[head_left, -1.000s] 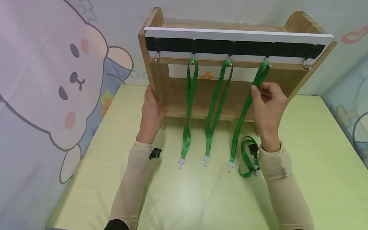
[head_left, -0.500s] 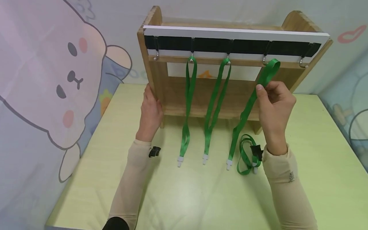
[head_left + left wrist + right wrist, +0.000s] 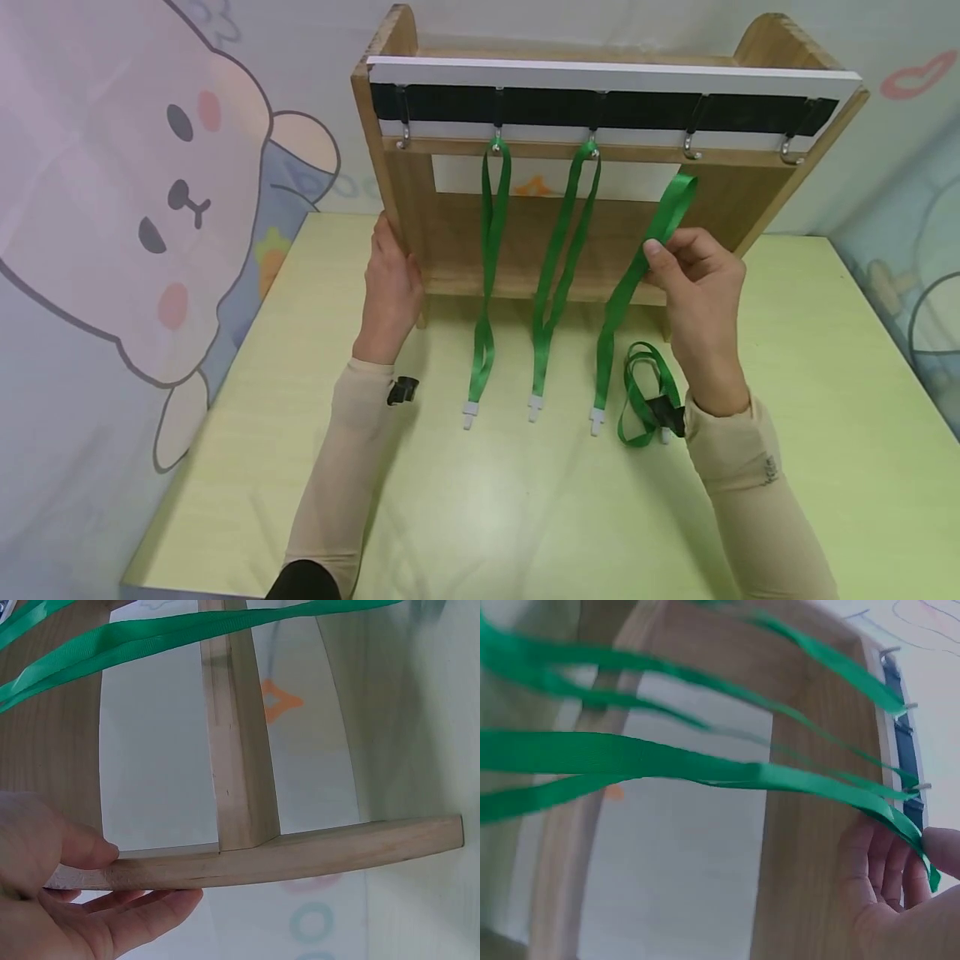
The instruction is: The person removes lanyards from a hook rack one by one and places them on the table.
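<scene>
In the head view my right hand (image 3: 705,308) pinches a green lanyard (image 3: 678,200) between thumb and fingers, just under its top loop. The loop is off the hooks, below the fourth hook (image 3: 690,148) from the left; its white clip (image 3: 597,421) hangs low. The right wrist view shows the strap (image 3: 802,780) running into the fingers. My left hand (image 3: 393,292) grips the left side of a wooden shelf (image 3: 412,192), thumb on one face and fingers on the other in the left wrist view. Two more green lanyards, a left one (image 3: 486,333) and a middle one (image 3: 551,292), hang from hooks.
A coiled green lanyard (image 3: 637,400) lies on the pale yellow table (image 3: 480,517) by my right wrist, partly hidden by a black clip (image 3: 663,415) at the cuff. The outer hooks, left (image 3: 403,137) and right (image 3: 787,152), bear nothing. A printed cloth (image 3: 112,417) stands behind.
My right hand has taken the third lanyard off the fourth hook and brought it down below the hook bar. The left hand has kept its grip on the shelf.
</scene>
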Available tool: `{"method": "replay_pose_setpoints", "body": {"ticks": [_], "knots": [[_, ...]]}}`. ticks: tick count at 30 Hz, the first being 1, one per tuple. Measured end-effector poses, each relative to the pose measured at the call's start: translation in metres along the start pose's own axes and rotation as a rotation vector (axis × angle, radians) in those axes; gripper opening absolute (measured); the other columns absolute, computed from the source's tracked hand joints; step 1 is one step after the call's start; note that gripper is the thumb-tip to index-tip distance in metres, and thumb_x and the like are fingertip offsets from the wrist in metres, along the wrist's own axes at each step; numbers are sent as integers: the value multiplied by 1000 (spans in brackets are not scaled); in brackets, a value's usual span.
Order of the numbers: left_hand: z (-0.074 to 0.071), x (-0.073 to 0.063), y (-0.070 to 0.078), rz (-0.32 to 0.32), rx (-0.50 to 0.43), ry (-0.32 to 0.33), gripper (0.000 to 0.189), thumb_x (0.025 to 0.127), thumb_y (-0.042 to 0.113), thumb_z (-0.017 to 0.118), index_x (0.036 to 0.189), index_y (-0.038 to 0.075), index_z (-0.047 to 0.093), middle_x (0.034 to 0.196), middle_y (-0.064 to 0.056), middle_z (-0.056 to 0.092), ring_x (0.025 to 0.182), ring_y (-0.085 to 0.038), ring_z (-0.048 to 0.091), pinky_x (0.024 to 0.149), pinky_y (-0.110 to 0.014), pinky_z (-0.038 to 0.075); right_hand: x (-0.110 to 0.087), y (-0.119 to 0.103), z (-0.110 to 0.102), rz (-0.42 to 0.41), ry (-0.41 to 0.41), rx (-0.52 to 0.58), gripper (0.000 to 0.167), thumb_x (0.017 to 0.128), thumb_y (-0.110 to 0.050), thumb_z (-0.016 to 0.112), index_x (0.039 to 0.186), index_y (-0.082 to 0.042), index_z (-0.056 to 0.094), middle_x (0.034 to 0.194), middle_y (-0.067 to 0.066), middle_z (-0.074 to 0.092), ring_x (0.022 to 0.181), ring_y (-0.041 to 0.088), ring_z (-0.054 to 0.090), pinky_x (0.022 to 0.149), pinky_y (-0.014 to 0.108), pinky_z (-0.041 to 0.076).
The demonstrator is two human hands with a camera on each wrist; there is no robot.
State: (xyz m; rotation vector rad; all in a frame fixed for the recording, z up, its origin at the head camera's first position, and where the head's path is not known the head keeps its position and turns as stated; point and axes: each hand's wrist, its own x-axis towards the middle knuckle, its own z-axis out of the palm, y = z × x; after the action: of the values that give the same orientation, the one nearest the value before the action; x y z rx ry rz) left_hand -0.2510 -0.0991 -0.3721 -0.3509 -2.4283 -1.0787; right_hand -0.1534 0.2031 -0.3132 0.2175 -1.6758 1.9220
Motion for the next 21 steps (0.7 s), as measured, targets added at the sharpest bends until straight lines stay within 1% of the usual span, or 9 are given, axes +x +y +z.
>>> {"method": "replay_pose_setpoints", "body": {"ticks": [3,6,11,14,18,21], "knots": [[0,0,-1,-4,-2,-1,58,99,-10,47,150,-11,19,139,-35,40,122,-52,53,97,-58,49,-5,-1,-1,108,-27,44,7,94,-2,71,92,5,69,82,6,67,69,15,64,68,26,59],[1,1,-1,-4,-2,-2,59,99,-10,48,150,-11,19,139,-35,40,122,-52,53,97,-58,49,-12,-1,-4,211,-53,57,5,95,-4,69,92,0,71,83,5,64,72,15,62,69,27,58],[1,1,-1,-3,6,2,58,99,-10,48,150,-11,19,139,-35,40,121,-53,54,96,-59,50,-21,2,-10,355,-106,85,9,98,-7,67,90,-8,72,86,2,62,75,12,63,69,28,57],[1,0,-2,-6,3,0,58,99,-10,47,150,-11,19,139,-35,40,121,-53,53,96,-59,50,-27,7,-15,398,-125,86,12,99,-7,65,89,-9,72,84,0,63,73,11,63,67,28,58],[2,0,-3,-8,-3,-1,58,99,-9,47,150,-10,19,140,-35,40,122,-53,53,97,-59,49,-35,13,-19,407,-145,36,10,98,-8,66,91,-6,72,81,-1,63,74,12,61,64,28,59],[3,0,-3,-2,-5,6,58,99,-9,47,150,-10,20,139,-35,40,121,-53,53,97,-58,49,-38,18,-22,408,-169,-21,8,98,-9,67,93,-7,72,81,-1,64,75,12,61,63,28,59]]}}
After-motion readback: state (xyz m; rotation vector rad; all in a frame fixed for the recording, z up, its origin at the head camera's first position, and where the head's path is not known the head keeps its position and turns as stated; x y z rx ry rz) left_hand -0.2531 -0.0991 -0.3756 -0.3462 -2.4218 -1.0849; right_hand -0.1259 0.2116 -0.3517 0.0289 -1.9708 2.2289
